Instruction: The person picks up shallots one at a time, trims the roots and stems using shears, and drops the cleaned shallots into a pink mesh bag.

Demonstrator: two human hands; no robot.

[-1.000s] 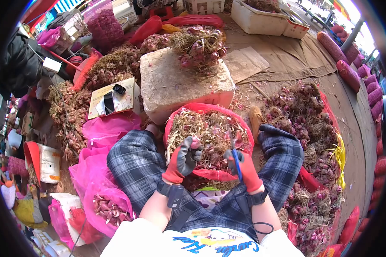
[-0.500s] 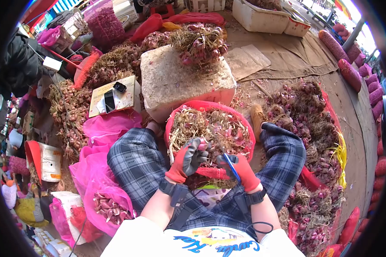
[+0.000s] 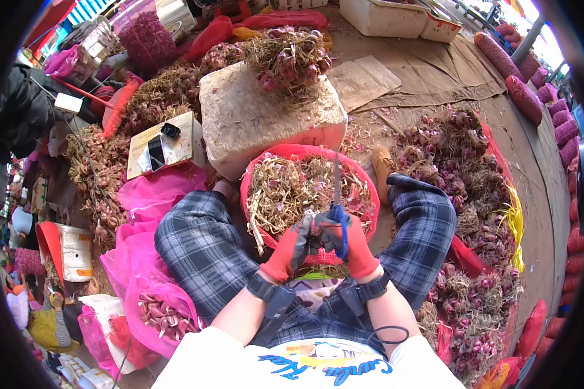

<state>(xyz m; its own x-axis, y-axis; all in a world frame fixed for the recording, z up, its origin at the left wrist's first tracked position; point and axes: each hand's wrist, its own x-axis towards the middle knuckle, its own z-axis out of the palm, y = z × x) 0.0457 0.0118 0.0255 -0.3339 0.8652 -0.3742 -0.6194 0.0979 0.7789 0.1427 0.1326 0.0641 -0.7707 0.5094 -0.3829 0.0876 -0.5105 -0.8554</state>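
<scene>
My left hand (image 3: 291, 245), in a red and grey glove, has its fingers closed on a small pale pink bulb, apparently a shallot, mostly hidden between the gloves. Scissors (image 3: 337, 185) with a blue handle are gripped in my right hand (image 3: 353, 245), gloved the same way. Their blades point upward and away from me. Both hands meet over the near rim of a round container lined with red mesh (image 3: 245, 194). Dry stems and skins (image 3: 285, 185) fill it. By my left knee, a pink mesh bag (image 3: 126, 259) holds loose shallots (image 3: 167, 316).
A foam block (image 3: 240, 123) stands beyond the container, bearing a shallot bunch (image 3: 289, 58). A box (image 3: 139, 152) with a phone (image 3: 156, 154) sits left of it. Shallot heaps (image 3: 464, 253) line my right side. Full mesh sacks (image 3: 524, 97) lie farther right.
My hands have come together. The right hand moved left and turned the scissors from tilted to nearly upright; the left hand shifted slightly right. The whole view moved a little.
</scene>
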